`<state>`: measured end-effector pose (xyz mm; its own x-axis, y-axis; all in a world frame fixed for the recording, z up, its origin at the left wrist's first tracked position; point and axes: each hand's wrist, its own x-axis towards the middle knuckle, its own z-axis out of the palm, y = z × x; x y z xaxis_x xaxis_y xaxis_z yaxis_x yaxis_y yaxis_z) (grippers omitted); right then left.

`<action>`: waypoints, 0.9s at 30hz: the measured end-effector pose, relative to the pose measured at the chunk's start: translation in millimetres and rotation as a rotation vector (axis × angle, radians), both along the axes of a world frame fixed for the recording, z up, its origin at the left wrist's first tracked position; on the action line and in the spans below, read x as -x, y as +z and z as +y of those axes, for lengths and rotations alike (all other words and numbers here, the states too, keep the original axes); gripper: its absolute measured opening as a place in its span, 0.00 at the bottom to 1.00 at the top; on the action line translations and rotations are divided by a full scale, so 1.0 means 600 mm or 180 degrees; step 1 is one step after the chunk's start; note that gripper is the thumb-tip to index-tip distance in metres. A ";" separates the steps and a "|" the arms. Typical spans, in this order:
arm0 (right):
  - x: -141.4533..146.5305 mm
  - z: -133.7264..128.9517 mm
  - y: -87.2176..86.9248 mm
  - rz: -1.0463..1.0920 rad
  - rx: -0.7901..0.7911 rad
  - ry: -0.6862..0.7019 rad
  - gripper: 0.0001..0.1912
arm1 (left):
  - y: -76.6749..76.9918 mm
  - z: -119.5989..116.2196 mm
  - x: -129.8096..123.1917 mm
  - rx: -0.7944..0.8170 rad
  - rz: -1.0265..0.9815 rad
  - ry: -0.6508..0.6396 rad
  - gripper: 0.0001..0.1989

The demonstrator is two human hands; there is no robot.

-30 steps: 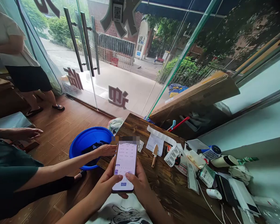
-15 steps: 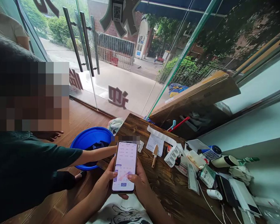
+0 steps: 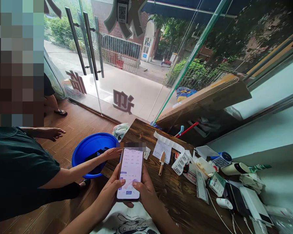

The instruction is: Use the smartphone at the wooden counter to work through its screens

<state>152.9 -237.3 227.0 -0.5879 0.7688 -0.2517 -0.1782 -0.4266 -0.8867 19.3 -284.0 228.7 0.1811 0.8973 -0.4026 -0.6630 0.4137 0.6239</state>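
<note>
A phone (image 3: 130, 172) with a lit, pale screen stands upright between my two hands at the near edge of the dark wooden table (image 3: 175, 198). My left hand (image 3: 113, 187) grips its left side, thumb on the lower screen. Around its right side, my right hand (image 3: 146, 187) is closed, with the thumb also over the screen. Right of the phone lie a printed paper slip (image 3: 162, 150), a knife with a light brown blade or cover (image 3: 162, 162) and a strip of numbered labels (image 3: 180, 164).
At the left, a person in a dark green shirt (image 3: 21, 162) reaches one hand to the table edge behind the phone. A blue tub (image 3: 79, 156) holds dark cloth. Boxes, cables and a white bottle (image 3: 235, 168) crowd the table's right side. Glass doors stand ahead.
The person at the left has shifted leftward, and their reaching hand has drawn back a little from behind the phone. My thumbs have moved slightly on the screen.
</note>
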 end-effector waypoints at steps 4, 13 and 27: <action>0.007 -0.003 -0.003 -0.0486 -0.0240 -0.0175 0.33 | -0.009 -0.005 0.000 0.0036 0.0025 0.0024 0.52; 0.018 0.033 0.009 -0.0364 0.0230 -0.0892 0.35 | 0.021 -0.002 -0.003 0.0243 0.0244 0.0106 0.48; 0.017 0.034 0.003 -0.0697 0.0081 -0.0940 0.43 | -0.004 -0.007 0.001 -0.0002 0.0028 -0.0079 0.46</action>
